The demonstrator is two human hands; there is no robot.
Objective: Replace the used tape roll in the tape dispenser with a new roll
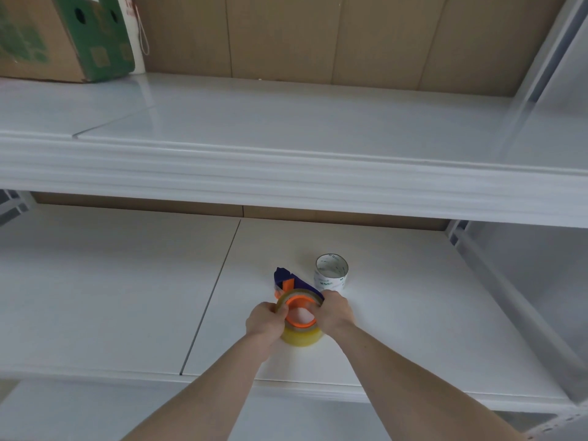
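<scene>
A yellowish tape roll (301,338) sits around the orange hub (300,308) of a dark blue tape dispenser (292,281), low on the white shelf. My left hand (266,321) grips the roll's left rim with thumb and fingers. My right hand (334,310) holds the right side, where roll and dispenser meet; what exactly its fingers touch is hidden. Just behind my right hand stands a white cardboard tape core (331,272) with green print, upright and apart from the dispenser.
The white lower shelf board (127,297) has a seam left of the dispenser. An upper white shelf (286,173) overhangs close above. A green and brown cardboard box (63,36) stands on it at the far left. A white upright post (509,297) is at the right.
</scene>
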